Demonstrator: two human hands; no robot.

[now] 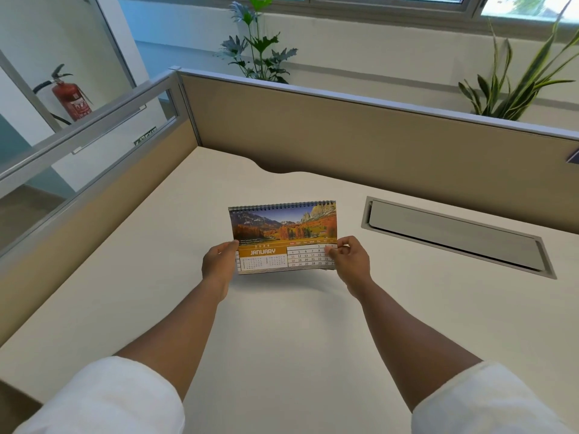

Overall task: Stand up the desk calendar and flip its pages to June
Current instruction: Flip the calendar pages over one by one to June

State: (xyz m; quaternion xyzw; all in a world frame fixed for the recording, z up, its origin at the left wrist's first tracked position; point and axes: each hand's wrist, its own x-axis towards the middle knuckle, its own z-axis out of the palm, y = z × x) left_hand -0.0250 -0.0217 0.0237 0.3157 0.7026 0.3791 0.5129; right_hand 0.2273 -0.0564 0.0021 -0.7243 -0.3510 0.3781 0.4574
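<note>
The spiral-bound desk calendar [283,236] is in the middle of the head view, lifted a little above the white desk [282,324] with a soft shadow under it. Its front page shows an autumn mountain photo and the word JANUARY, with the wire binding along the far top edge. My left hand [217,264] grips the calendar's lower left edge. My right hand [349,260] pinches the lower right corner, thumb over the date grid. Both forearms reach in from the bottom, in white rolled sleeves.
A grey cable-tray flap [454,236] is set into the desk to the right of the calendar. Beige partition panels [360,142] wall the desk at the back and left. Two potted plants [260,48] rise behind the partition. A red fire extinguisher [70,100] stands beyond the glass at left.
</note>
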